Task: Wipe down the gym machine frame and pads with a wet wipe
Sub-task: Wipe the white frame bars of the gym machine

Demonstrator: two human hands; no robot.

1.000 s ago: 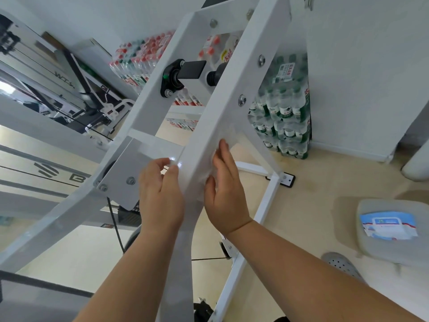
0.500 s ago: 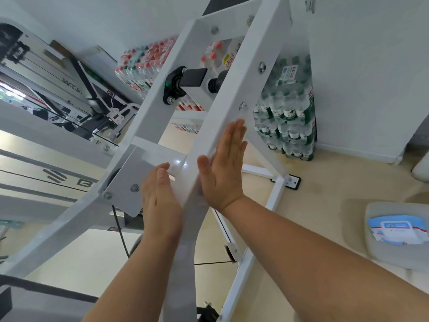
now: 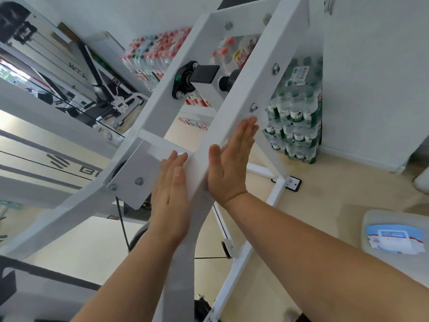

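Left hand point(image 3: 170, 189) and right hand point(image 3: 228, 163), both with the grip apart: fingers straight and together, palms laid flat against opposite faces of one slanted white beam of the gym machine frame point(image 3: 241, 89). Neither hand curls round anything. The left palm lies just beside a bolted bracket plate point(image 3: 132, 168); the right fingertips reach to just below a bolt head on the beam. Both forearms rise from the lower edge of the view, the right crossing in front of a grey pad point(image 3: 399, 220).

The wet wipe cannot be made out: white on white, it may lie under a palm. The beam's top and foot are cut off.

A blue-and-white wipes packet point(image 3: 394, 238) lies on the pad, its print too blurred to read. Shrink-wrapped packs of green-capped bottles point(image 3: 294, 117) stand stacked on the floor point(image 3: 325, 187) in the wall corner; red-capped packs point(image 3: 148, 59) show behind the frame. A black pivot fitting point(image 3: 185, 80) sits between the two beams. A mirror point(image 3: 46, 89) fills the left side.
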